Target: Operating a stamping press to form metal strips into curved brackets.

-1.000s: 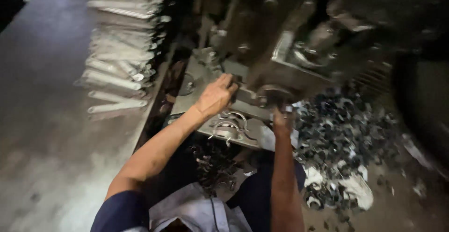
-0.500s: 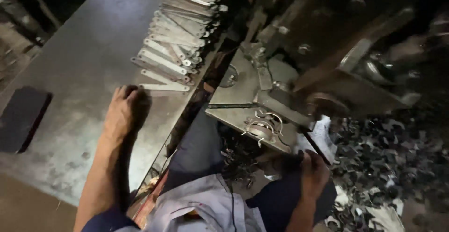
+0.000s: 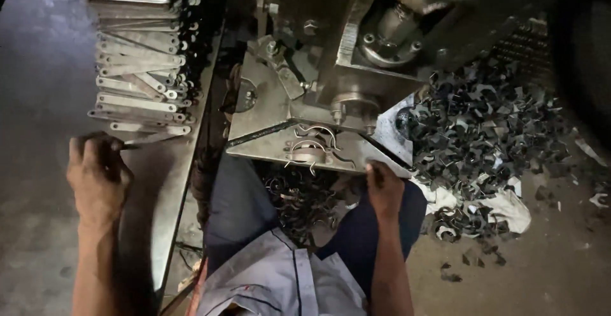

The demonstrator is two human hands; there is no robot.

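Leftmost, the left hand [image 3: 97, 175] rests on the dull grey metal surface [image 3: 38, 99], its grip closed around the near end of one long flat steel strip [image 3: 149, 139], pinched between thumb and fingers. Just beyond that grip lies the stack of similar flat steel strips with rounded, holed ends [image 3: 137, 55], fanned loosely over one another and running away from the hand. The held strip touches the bottom of the stack, or lies just beside it; which one is hard to tell. It looks stiff, thin and fairly light, with bare edges that could be sharp and a face that could be oily, so a pinch at the end, flat across its width, seems the sound place to hold.

Further right, the grey steel press plate [image 3: 267, 115] carries a few curved, bent metal clips [image 3: 309, 150]. The right hand [image 3: 384, 192] sits at the plate's near edge, fingers curled over the rim; whether it holds anything I cannot tell. Beyond and to the right of that grip, a heap of dark stamped metal offcuts [image 3: 484, 138] covers the floor and a white cloth [image 3: 503, 204].
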